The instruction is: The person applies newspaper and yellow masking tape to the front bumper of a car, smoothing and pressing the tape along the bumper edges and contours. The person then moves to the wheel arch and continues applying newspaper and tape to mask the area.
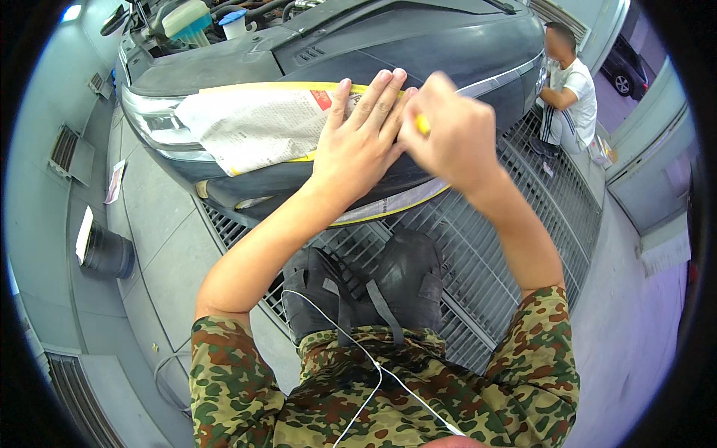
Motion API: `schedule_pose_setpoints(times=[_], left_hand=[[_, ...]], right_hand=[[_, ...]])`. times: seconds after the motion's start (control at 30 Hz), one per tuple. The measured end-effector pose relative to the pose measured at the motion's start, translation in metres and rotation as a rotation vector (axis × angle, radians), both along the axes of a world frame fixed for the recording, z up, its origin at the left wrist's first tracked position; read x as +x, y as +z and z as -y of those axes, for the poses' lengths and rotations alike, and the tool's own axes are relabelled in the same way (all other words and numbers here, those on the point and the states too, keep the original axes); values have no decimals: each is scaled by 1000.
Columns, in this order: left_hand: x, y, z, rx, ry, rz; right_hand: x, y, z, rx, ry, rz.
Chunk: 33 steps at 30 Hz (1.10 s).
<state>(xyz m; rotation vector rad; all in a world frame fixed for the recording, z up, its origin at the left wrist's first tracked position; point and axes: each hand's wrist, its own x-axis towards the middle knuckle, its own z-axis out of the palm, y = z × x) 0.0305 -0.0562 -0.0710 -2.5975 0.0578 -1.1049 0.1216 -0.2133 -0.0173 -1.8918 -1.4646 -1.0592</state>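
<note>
A sheet of newspaper (254, 127) edged with yellow masking tape (250, 88) covers part of the car's dark front end. My left hand (355, 142) presses flat on the newspaper's right part, fingers stretched out. Right beside its fingertips, my right hand (455, 131) is closed in a fist and smeared by motion. A small yellow thing (423, 124) shows between its fingers, perhaps a piece or roll of tape; its kind is not clear. Another taped paper strip (392, 203) runs along the lower bumper edge beneath my forearms.
The car's headlight (153, 119) and open engine bay with a fluid tank (187, 22) are ahead. A person (571, 89) in white squats by the car's right side. Metal grating (478, 261) lies underfoot. A black bin (108, 252) stands at left.
</note>
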Motion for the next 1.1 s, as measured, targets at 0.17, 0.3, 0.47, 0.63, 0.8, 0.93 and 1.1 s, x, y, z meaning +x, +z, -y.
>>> schedule_pose_setpoints(times=[0.17, 0.3, 0.47, 0.63, 0.8, 0.93, 1.1], left_hand=[[-2, 7, 0, -69, -71, -16], [-43, 37, -39, -93, -86, 148], [-99, 86, -145, -330, -15, 246], [-127, 88, -173, -450, -13, 67], [-122, 90, -168, -477, -66, 45], [-121, 91, -176, -542, -89, 130], [-134, 97, -195, -518, 47, 89]], right_hand=[[-75, -22, 12, -70, 498, 4], [-64, -29, 23, -88, 470, -392], [-21, -30, 26, 250, 227, -705], [10, -40, 3, 414, 129, -794], [19, -53, -13, 469, 221, -857], [24, -50, -17, 461, 248, -935], [30, -44, -16, 434, 259, -992]])
